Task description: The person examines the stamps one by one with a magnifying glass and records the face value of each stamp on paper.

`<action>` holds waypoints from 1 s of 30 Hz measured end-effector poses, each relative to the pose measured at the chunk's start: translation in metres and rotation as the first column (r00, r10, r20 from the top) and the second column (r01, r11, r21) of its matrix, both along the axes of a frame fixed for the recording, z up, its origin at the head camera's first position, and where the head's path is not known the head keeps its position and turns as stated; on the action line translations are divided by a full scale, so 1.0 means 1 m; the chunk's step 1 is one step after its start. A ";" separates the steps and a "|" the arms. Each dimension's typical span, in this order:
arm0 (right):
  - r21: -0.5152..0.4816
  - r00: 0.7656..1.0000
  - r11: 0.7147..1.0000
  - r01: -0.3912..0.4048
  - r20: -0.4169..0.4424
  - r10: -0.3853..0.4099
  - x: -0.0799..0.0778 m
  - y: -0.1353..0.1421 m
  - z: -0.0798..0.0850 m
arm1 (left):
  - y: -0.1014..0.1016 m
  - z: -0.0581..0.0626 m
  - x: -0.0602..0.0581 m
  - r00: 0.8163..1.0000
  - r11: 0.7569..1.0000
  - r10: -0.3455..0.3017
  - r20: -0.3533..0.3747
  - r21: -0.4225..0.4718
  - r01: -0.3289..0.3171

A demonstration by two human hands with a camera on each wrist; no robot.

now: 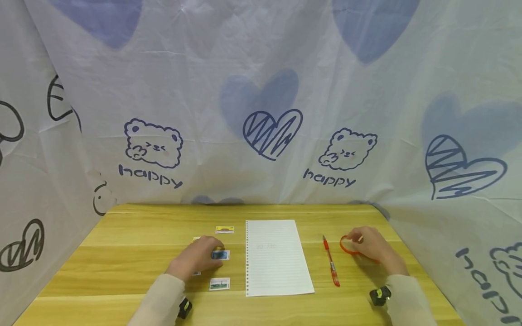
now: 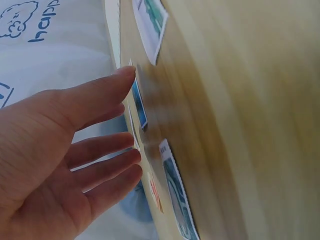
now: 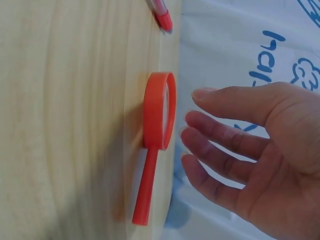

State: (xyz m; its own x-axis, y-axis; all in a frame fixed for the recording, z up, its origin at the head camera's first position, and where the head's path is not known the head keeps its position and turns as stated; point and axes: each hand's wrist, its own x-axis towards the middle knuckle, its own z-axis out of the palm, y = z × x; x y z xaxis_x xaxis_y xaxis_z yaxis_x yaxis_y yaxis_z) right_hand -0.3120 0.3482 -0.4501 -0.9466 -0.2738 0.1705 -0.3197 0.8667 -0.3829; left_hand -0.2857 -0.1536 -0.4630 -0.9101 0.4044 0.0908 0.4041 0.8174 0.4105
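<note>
My left hand hovers over several small postage stamps on the wooden table, fingers relaxed and apart. The blue stamp lies by its thumb and fingertips. A yellow stamp is farther back and a green-and-white stamp nearer the front. Others are partly hidden beneath the hand; the left wrist view shows a teal stamp among them. On the right, my right hand is loosely curved over a red magnifying glass. In the right wrist view its fingertips stand apart from the lens rim, with nothing held.
A sheet of lined paper with faint writing and punched holes lies mid-table. Between it and the magnifying glass is a red pen. A printed white curtain hangs behind the table and along both sides.
</note>
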 end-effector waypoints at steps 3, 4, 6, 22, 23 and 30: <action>0.002 1.000 1.000 0.006 -0.013 -0.006 0.002 0.004 -0.002 | -0.003 -0.002 -0.001 1.000 1.000 -0.002 -0.018 -0.003 0.002; 0.000 1.000 1.000 0.008 -0.015 -0.008 0.002 0.006 -0.003 | -0.003 -0.002 -0.001 1.000 1.000 -0.001 -0.023 -0.005 0.000; -0.004 1.000 1.000 0.014 -0.013 -0.014 0.003 0.009 -0.005 | -0.005 -0.003 -0.001 1.000 1.000 0.003 -0.026 -0.003 -0.004; -0.026 0.995 0.995 0.097 0.026 -0.096 0.012 0.032 -0.014 | -0.009 -0.003 -0.004 0.999 0.999 0.029 -0.025 0.022 -0.029; -0.022 0.994 0.994 0.106 0.031 -0.105 0.012 0.033 -0.014 | -0.009 -0.004 -0.004 0.999 0.999 0.030 -0.025 0.022 -0.029; -0.008 0.989 0.989 0.144 0.044 -0.144 0.014 0.039 -0.018 | -0.009 -0.004 -0.004 0.999 0.999 0.044 -0.012 0.027 -0.044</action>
